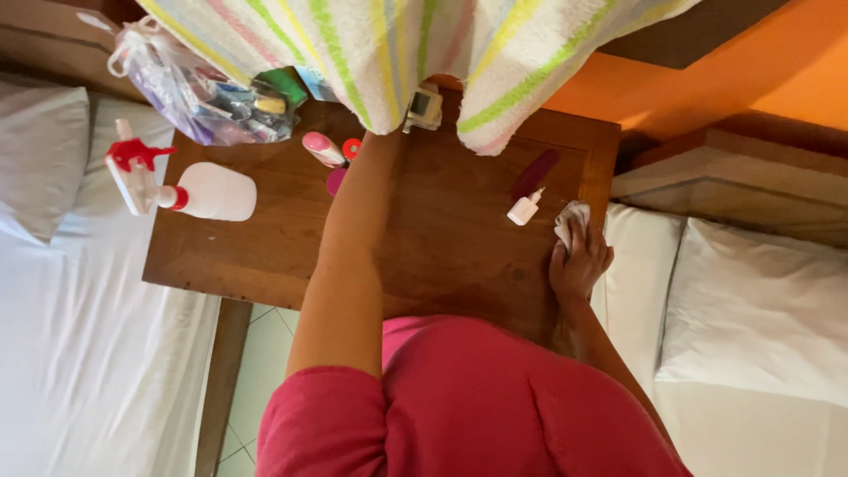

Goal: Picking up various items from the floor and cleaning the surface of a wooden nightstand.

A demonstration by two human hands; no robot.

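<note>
Clearly the right hand (579, 263) is the one on the cloth (571, 217); it presses the small white wad flat against the desk (265, 265) at its right edge, fingers spread over it, just beside a small white bottle (523, 209); the left hand is hidden under a striped towel (389, 44) at the far side, so its grip cannot be told; only its arm (349, 256) shows.

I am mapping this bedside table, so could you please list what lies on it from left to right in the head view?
Spray bottle → pink tube → small white bottle → white cloth under the right hand. The left hand is hidden behind the striped towel.
</note>
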